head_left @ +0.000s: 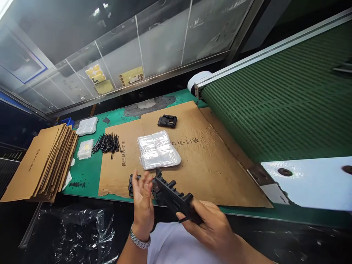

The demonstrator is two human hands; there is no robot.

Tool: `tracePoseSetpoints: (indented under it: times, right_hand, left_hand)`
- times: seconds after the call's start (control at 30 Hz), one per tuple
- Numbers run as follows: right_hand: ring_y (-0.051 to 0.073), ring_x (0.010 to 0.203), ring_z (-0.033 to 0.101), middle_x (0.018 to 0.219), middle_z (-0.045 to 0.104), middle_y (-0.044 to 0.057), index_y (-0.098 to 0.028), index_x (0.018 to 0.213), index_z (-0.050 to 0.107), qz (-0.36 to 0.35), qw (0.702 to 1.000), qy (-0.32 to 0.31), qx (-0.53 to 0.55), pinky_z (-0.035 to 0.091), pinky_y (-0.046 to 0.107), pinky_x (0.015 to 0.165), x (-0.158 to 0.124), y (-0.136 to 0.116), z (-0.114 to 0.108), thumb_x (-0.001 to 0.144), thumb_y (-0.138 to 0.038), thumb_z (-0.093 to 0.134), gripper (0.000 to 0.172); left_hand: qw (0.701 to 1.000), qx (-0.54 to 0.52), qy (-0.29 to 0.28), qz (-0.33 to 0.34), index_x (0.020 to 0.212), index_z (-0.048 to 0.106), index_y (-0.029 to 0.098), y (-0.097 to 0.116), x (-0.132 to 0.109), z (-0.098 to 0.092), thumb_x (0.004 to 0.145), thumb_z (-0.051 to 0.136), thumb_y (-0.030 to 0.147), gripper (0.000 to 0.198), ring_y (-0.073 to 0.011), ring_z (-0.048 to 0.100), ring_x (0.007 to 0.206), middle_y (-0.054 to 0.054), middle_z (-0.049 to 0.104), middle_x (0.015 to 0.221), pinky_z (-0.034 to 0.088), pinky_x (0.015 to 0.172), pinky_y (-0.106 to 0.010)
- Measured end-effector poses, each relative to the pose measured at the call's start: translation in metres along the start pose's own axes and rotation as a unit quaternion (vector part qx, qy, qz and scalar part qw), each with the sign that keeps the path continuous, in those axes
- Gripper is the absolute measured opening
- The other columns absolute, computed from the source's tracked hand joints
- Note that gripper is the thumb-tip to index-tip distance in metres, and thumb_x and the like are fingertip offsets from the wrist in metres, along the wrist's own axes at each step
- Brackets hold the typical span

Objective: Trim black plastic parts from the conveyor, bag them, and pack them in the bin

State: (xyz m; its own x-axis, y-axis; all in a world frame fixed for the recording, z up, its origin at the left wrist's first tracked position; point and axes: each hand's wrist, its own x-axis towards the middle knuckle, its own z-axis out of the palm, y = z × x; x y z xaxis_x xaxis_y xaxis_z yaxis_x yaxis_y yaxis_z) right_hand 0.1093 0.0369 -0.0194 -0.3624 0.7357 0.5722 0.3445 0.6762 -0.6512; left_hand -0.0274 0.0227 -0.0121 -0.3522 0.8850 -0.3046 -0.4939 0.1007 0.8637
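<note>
My right hand (210, 223) grips one end of a long black plastic part (173, 196) with pegs along its edge, tilted above the table's front edge. Beside the part's far end is my left hand (143, 198), fingers raised and apart, holding nothing; whether it touches the part I cannot tell. Behind the left hand, a black plastic plate (131, 186) lies partly hidden on the cardboard sheet (220, 172). A stack of clear plastic bags (158, 149) rests just beyond my hands. Farther back sits another black plastic plate (167, 121) with an opening in it.
Black screw-like pieces (107, 143) form a pile at left, near two smaller packs of clear bags (85, 149) (87, 126). Folded cardboard (46, 157) is stacked at the table's left end. A green conveyor belt (280, 91) slopes along the right. Clear plastic (79, 234) hangs below at left.
</note>
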Motion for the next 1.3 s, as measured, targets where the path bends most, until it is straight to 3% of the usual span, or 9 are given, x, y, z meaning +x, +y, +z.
tracePoseSetpoints:
  times: [0.07, 0.13, 0.23, 0.33, 0.43, 0.57, 0.87, 1.07, 1.3]
  right_hand:
    - [0.01, 0.044, 0.049, 0.051, 0.051, -0.001, -0.018, 0.068, 0.046, -0.04, 0.999, 0.005, -0.01, 0.036, 0.021, 0.044, -0.002, -0.001, 0.006, 0.088, -0.023, 0.04, 0.022]
    - [0.011, 0.046, 0.05, 0.054, 0.055, 0.001, -0.018, 0.072, 0.048, -0.062, 0.998, -0.032, 0.0, 0.037, 0.022, 0.045, -0.004, -0.003, 0.006, 0.09, -0.03, 0.038, 0.024]
    - [0.011, 0.05, 0.052, 0.06, 0.057, 0.001, -0.017, 0.082, 0.05, -0.026, 0.995, -0.088, 0.045, 0.04, 0.021, 0.049, -0.003, -0.005, -0.006, 0.092, -0.036, 0.028, 0.031]
    - [0.009, 0.049, 0.048, 0.056, 0.052, -0.002, -0.019, 0.071, 0.046, -0.003, 0.992, -0.112, 0.063, 0.038, 0.02, 0.049, 0.008, -0.002, -0.018, 0.093, -0.023, 0.025, 0.031]
    - [0.009, 0.043, 0.039, 0.05, 0.045, -0.003, -0.02, 0.061, 0.04, -0.047, 0.993, -0.109, 0.018, 0.031, 0.021, 0.044, 0.021, 0.006, -0.017, 0.091, -0.02, 0.029, 0.032]
    - [0.009, 0.042, 0.037, 0.049, 0.045, -0.003, -0.019, 0.06, 0.042, -0.111, 0.984, -0.126, -0.052, 0.027, 0.023, 0.043, 0.025, 0.013, -0.008, 0.09, -0.017, 0.029, 0.033]
    - [0.01, 0.042, 0.041, 0.048, 0.049, -0.002, -0.02, 0.059, 0.042, -0.153, 0.964, -0.217, -0.019, 0.026, 0.026, 0.043, -0.002, 0.002, -0.018, 0.088, -0.013, 0.027, 0.034]
    - [0.009, 0.041, 0.04, 0.049, 0.045, -0.004, -0.021, 0.063, 0.039, -0.041, 0.994, -0.104, -0.004, 0.028, 0.021, 0.043, 0.008, 0.002, -0.01, 0.09, -0.014, 0.029, 0.029]
    - [0.008, 0.039, 0.041, 0.048, 0.048, -0.003, -0.021, 0.06, 0.038, 0.005, 0.99, -0.129, -0.049, 0.028, 0.021, 0.043, 0.01, 0.004, -0.008, 0.091, -0.019, 0.027, 0.032]
  left_hand:
    - [0.977, -0.132, -0.034, -0.163, 0.099, 0.058, 0.017, -0.007, -0.002, 0.006, 0.07, 0.057, 0.053, 0.046, -0.017, 0.058, 0.085, -0.007, 0.063, 0.092, 0.044, 0.076, -0.029]
    - [0.951, -0.198, -0.026, -0.237, 0.083, 0.06, 0.014, -0.011, -0.001, 0.007, 0.067, 0.059, 0.055, 0.044, -0.01, 0.055, 0.057, -0.002, 0.059, 0.067, 0.044, 0.055, -0.021]
    - [0.962, -0.197, 0.03, -0.188, 0.085, 0.058, 0.018, -0.012, 0.001, 0.004, 0.062, 0.071, 0.04, 0.035, -0.0022, 0.04, 0.04, 0.008, 0.047, 0.052, 0.03, 0.038, -0.013]
    - [0.978, -0.132, -0.001, -0.161, 0.099, 0.054, 0.021, -0.01, -0.001, 0.0, 0.062, 0.072, 0.031, 0.043, -0.0021, 0.04, 0.041, 0.008, 0.049, 0.055, 0.029, 0.039, -0.012]
    - [0.981, -0.075, -0.029, -0.175, 0.102, 0.054, 0.02, -0.008, -0.008, 0.001, 0.063, 0.071, 0.034, 0.045, -0.0037, 0.044, 0.044, 0.005, 0.055, 0.06, 0.034, 0.043, -0.015]
    - [0.984, -0.049, -0.01, -0.173, 0.101, 0.055, 0.02, -0.008, -0.013, 0.002, 0.061, 0.072, 0.036, 0.047, -0.0074, 0.052, 0.053, 0.002, 0.061, 0.071, 0.042, 0.052, -0.02]
    - [0.984, -0.077, 0.003, -0.162, 0.101, 0.052, 0.02, -0.013, -0.005, -0.008, 0.059, 0.073, 0.041, 0.052, -0.0025, 0.04, 0.042, 0.008, 0.05, 0.057, 0.034, 0.042, -0.015]
    - [0.996, -0.016, 0.016, -0.085, 0.109, 0.048, 0.022, -0.017, -0.005, -0.007, 0.062, 0.071, 0.04, 0.055, -0.0092, 0.055, 0.061, -0.001, 0.061, 0.084, 0.044, 0.057, -0.02]
    - [0.997, 0.009, 0.001, -0.072, 0.11, 0.053, 0.02, -0.02, -0.011, -0.011, 0.059, 0.073, 0.038, 0.058, -0.008, 0.052, 0.059, -0.003, 0.06, 0.086, 0.04, 0.052, -0.018]
